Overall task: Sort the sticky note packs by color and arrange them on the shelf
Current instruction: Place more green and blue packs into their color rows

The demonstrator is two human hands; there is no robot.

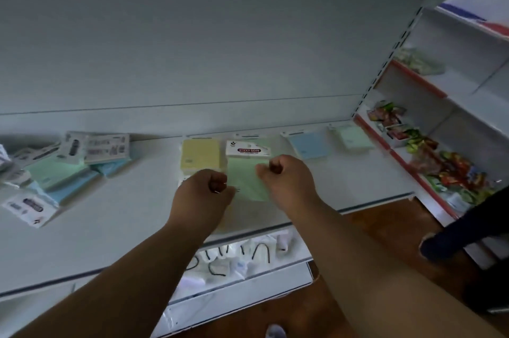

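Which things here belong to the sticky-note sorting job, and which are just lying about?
Job: green sticky note pack in both hands; yellow pack; blue pack; mixed unsorted pile; white shelf.
Lying about: colourful snack packets; white socks below.

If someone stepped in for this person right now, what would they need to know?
Left hand and right hand: both pinch the green pack at the shelf middle.
Placed along the back: yellow pack, blue pack, another green pack.
Left to do: the mixed pile of green and blue packs at the left remains unsorted.
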